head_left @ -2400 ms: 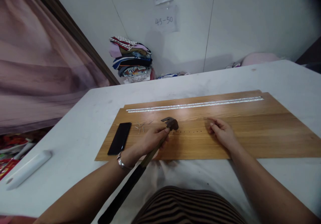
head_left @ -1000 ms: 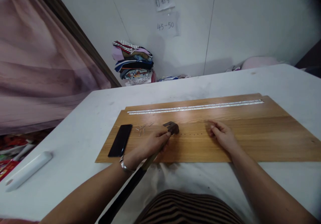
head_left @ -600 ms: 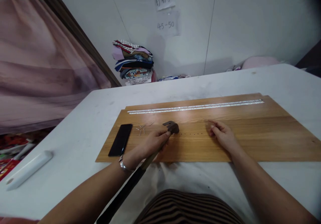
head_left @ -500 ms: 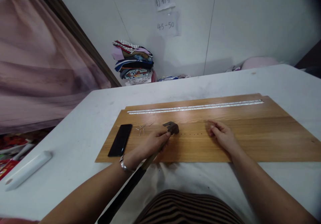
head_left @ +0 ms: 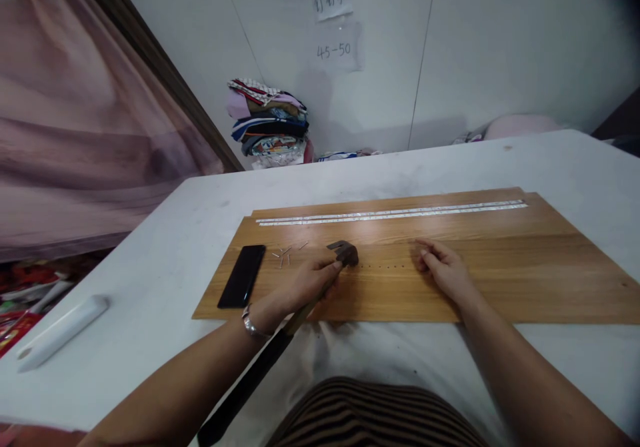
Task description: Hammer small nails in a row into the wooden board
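Observation:
My left hand point(head_left: 311, 281) is closed around a claw hammer point(head_left: 346, 253), gripping it just below the metal head. The dark handle runs back past my wrist toward my body. The head is low over the wooden board point(head_left: 500, 260), at the left end of a row of small dark nail heads or holes point(head_left: 387, 267). To the right of that row, my right hand point(head_left: 447, 273) rests on the board with fingers loosely bent and apart. I see nothing held in it, though its underside is hidden. Several loose nails point(head_left: 285, 256) lie left of the hammer head.
A black phone point(head_left: 242, 277) lies on the board's left end. Two thin pale strips point(head_left: 390, 215) run along its far side. The board lies on a white-covered table point(head_left: 150, 247), with a white elongated object point(head_left: 63, 333) at left. Folded clothes point(head_left: 270, 120) are stacked behind.
The view has shifted very slightly. Both hands and the hammer keep nearly the same places on the board.

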{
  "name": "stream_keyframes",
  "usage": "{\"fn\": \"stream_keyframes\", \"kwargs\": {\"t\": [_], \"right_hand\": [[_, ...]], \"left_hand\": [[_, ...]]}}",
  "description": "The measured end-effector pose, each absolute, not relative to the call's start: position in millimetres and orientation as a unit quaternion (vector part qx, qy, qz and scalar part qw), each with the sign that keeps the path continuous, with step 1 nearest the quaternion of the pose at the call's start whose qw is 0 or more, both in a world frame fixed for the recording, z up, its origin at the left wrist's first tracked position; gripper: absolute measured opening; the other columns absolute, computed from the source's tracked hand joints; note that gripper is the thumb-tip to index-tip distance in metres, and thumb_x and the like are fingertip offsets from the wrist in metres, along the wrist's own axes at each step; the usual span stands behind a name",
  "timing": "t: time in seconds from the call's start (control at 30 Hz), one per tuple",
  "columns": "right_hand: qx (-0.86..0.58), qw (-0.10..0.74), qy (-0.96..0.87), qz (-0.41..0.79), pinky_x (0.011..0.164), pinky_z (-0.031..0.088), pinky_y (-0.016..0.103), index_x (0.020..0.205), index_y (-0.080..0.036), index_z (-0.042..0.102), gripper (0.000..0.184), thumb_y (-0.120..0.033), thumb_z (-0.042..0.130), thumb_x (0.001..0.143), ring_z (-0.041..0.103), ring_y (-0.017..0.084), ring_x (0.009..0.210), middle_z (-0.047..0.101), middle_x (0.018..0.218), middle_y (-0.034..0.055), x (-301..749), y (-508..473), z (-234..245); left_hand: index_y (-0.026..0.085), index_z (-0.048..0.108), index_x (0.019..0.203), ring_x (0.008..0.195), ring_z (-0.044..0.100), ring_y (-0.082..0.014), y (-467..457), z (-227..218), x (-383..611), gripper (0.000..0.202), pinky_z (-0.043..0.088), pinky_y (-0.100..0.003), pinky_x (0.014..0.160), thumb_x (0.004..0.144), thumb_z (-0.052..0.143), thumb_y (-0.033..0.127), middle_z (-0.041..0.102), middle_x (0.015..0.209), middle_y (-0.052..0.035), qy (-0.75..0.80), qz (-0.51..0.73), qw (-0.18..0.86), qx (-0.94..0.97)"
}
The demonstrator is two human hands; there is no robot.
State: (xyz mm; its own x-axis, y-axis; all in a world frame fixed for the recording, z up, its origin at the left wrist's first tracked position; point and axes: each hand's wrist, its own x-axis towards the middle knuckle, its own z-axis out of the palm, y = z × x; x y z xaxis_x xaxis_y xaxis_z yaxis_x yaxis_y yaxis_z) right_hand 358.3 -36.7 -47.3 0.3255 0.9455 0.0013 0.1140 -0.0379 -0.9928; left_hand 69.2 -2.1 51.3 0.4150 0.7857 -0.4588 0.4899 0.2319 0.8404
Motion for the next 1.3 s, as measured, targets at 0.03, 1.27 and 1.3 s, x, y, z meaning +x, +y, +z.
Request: {"fn": "stream_keyframes", "kwargs": {"t": [0.03, 1.27, 1.3], "right_hand": [[-0.608, 0.541, -0.436, 0.384, 0.052, 0.043, 0.028, 0.101, -0.017, 0.066, 0.037, -0.040, 0.057, 0.074, 0.050, 0.014, 0.052, 0.054, 0.058, -0.0029, 358.4, -36.6, -47.5], [-0.606, 0.545, -0.425, 0.394, 0.055, 0.043, 0.028, 0.103, -0.016, 0.064, 0.038, -0.038, 0.057, 0.073, 0.050, 0.013, 0.053, 0.056, 0.059, -0.0032, 361.0, -36.1, -52.0], [-0.606, 0.545, -0.426, 0.393, 0.055, 0.043, 0.028, 0.103, -0.016, 0.064, 0.038, -0.038, 0.057, 0.072, 0.050, 0.013, 0.053, 0.055, 0.059, -0.0033, 360.6, -36.3, -51.1]], "left_hand": [[0.016, 0.055, 0.075, 0.046, 0.048, -0.0077, -1.8, 50.8, 69.2, 0.036, 0.039, -0.020, 0.043, 0.085, 0.050, 0.050, 0.053, 0.061, 0.0026, 0.525, 0.127, 0.585, 0.605], [0.016, 0.055, 0.072, 0.046, 0.049, -0.0083, -0.7, 56.3, 68.8, 0.036, 0.040, -0.020, 0.044, 0.086, 0.048, 0.048, 0.052, 0.057, 0.0022, 0.513, 0.136, 0.573, 0.624], [0.015, 0.055, 0.072, 0.046, 0.048, -0.0081, -0.7, 56.6, 68.4, 0.037, 0.040, -0.020, 0.044, 0.086, 0.049, 0.049, 0.052, 0.057, 0.0023, 0.509, 0.138, 0.576, 0.624]]}}
